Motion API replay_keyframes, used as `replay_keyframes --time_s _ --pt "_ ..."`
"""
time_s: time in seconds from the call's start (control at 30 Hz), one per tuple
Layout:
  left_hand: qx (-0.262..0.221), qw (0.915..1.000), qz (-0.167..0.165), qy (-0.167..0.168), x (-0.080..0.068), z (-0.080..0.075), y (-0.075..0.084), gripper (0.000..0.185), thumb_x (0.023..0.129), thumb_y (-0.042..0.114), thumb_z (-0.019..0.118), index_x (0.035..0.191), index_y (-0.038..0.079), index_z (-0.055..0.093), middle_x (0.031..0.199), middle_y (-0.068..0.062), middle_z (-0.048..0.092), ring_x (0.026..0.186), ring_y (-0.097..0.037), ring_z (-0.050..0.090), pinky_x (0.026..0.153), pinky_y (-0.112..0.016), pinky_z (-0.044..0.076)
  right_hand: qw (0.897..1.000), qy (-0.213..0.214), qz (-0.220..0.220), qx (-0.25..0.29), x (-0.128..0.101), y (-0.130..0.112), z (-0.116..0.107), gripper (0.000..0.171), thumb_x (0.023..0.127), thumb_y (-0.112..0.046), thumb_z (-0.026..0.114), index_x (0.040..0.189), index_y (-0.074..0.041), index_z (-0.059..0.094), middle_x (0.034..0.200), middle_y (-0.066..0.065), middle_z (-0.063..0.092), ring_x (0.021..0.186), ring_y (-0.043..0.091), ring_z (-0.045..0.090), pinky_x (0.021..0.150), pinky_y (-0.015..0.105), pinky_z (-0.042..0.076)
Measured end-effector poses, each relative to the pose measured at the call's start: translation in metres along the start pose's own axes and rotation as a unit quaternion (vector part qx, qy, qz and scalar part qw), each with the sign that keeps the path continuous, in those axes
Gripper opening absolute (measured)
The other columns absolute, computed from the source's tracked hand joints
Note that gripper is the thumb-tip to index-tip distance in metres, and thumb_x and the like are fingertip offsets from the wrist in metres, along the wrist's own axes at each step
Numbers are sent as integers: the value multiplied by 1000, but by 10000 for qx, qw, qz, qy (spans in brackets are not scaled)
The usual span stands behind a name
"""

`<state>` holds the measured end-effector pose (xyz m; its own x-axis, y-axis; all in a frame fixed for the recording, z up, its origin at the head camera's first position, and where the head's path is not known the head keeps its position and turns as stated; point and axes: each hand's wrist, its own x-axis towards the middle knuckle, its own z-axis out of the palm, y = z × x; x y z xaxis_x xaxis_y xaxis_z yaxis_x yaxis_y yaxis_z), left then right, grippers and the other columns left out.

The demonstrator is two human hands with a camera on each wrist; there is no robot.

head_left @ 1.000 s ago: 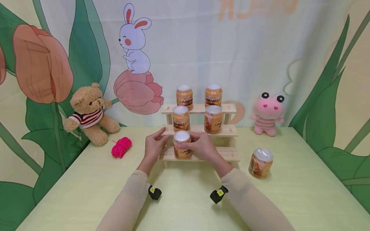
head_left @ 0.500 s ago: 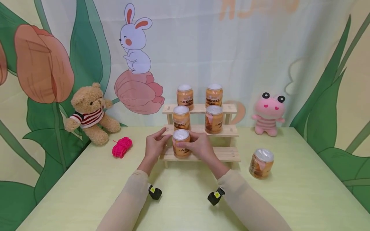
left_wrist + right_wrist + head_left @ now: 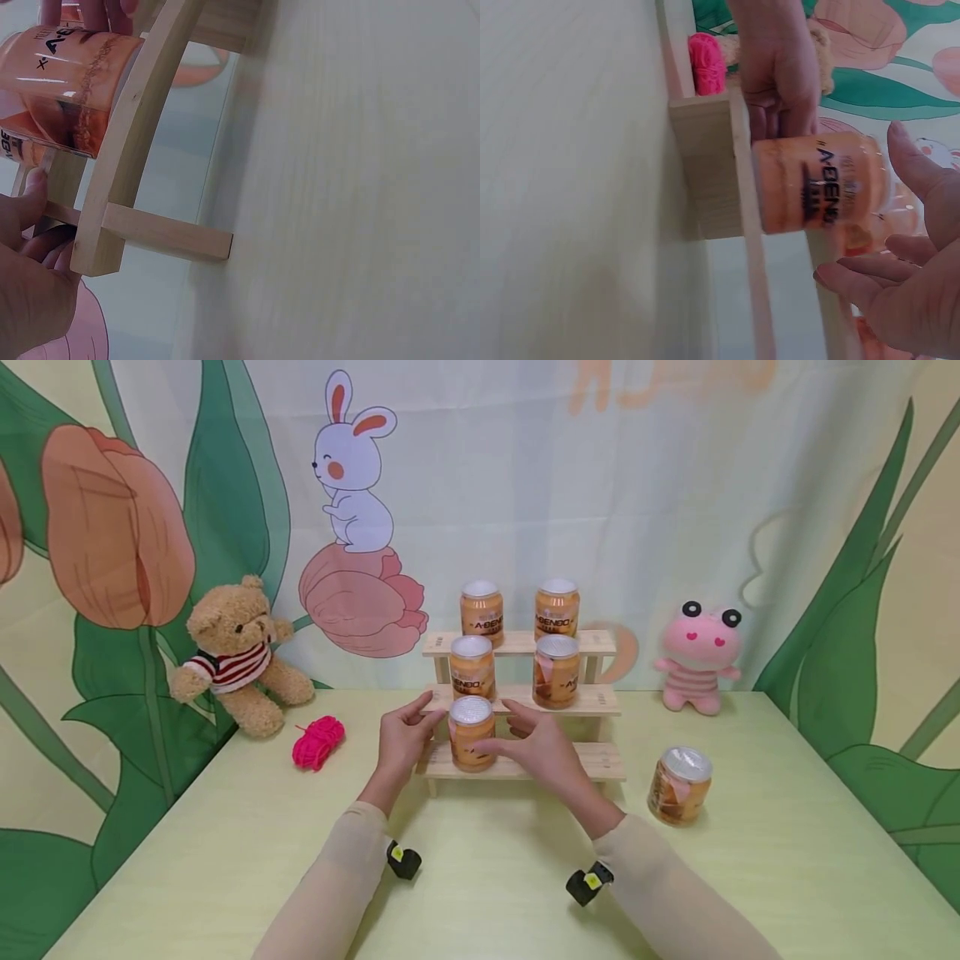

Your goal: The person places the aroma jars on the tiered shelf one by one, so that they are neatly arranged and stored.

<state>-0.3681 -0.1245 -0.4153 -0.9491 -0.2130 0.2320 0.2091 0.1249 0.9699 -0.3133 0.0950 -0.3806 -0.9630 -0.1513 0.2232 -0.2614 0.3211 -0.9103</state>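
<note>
An orange can (image 3: 471,739) with a silver lid stands upright at the left of the lowest step of a wooden three-step rack (image 3: 555,760). My right hand (image 3: 551,747) is just right of this can, thumb and fingers spread apart; a gap shows between hand and can in the right wrist view, where the can (image 3: 795,184) appears sideways. At the rack's left end my left hand (image 3: 405,739) grips the wood; the left wrist view shows its thumb and curled fingers (image 3: 56,251) around the end of the rack (image 3: 142,112). Part of that grip is hidden behind the wood.
Similar cans stand in pairs on the middle step (image 3: 510,695) and top step (image 3: 517,643). Another can (image 3: 680,787) is on the table at right. A teddy bear (image 3: 240,652) and pink yarn (image 3: 318,743) lie left; a pink plush toy (image 3: 700,656) sits back right.
My right hand has let go of the front can and drawn back a little to the right, its fingers spreading. The can stays on the lowest step. My left hand has barely moved.
</note>
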Motion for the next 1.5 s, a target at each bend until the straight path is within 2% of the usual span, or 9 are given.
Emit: replay_keyframes --time_s 0.13,0.33,0.43,0.7,0.83,0.97,1.23,1.37,1.5 --pt "6 10000 -20 -26 0 0 -2 43 90 16 76 132 11 67 89 -12 74 64 -9 55 48 -17 39 10000 -13 18 -80 -8 -8 -19 86 76 -37 89 148 -10 50 143 18 54 129 34 54 97 43 50" --pt "91 9999 -110 -75 0 2 -5 45 90 17 75 134 13 65 94 -8 75 70 -15 57 49 -17 39 9976 -104 -596 -341 -12 -19 -59 80 78 -32 87 144 -3 53 134 19 61 122 34 60 93 43 53" --pt "129 9998 -136 -39 -1 2 -4 45 90 17 75 134 14 65 96 -9 75 72 -16 57 50 -17 39 9956 -146 -798 -466 -10 -24 -79 78 79 -32 86 143 -3 54 133 17 62 120 33 61 93 44 53" --pt "145 9998 -133 -8 0 3 -3 45 90 17 75 134 13 65 96 -9 75 72 -16 57 51 -17 39 9884 -189 -776 -1291 -10 -26 -127 79 79 -39 85 143 -3 55 136 15 60 121 34 60 95 46 51" --pt "133 9998 -137 -8 1 3 -3 45 90 16 75 134 13 65 98 -10 75 72 -15 57 52 -17 39 9827 -574 -857 -1535 -9 -21 -145 78 80 -36 85 143 0 54 139 18 57 125 38 56 98 48 48" --pt "128 9998 -156 -13 1 3 -3 45 90 17 75 134 15 65 99 -10 75 73 -14 56 51 -17 39 9753 -1140 -858 -1687 -7 -10 -161 79 81 -31 85 143 3 51 140 22 54 129 40 52 100 52 46" --pt "122 9999 -107 32 3 3 -4 44 90 17 75 133 15 66 96 -9 75 70 -11 55 51 -17 38 9661 -1938 -514 -1626 -5 28 -200 77 84 -25 83 143 8 47 140 26 54 126 44 54 98 52 48" --pt "152 9998 -118 31 2 2 -3 44 91 18 75 134 15 66 97 -9 75 72 -14 56 51 -17 39 9624 -2299 -216 -1431 -6 45 -214 74 84 -21 83 142 9 48 139 28 53 125 43 55 97 48 50" --pt "164 9998 -132 53 3 2 -3 44 90 18 75 134 16 66 96 -9 75 73 -16 56 52 -17 39 9547 -2664 14 -1327 -7 59 -224 73 86 -21 81 144 6 47 141 25 53 127 43 53 96 37 52"
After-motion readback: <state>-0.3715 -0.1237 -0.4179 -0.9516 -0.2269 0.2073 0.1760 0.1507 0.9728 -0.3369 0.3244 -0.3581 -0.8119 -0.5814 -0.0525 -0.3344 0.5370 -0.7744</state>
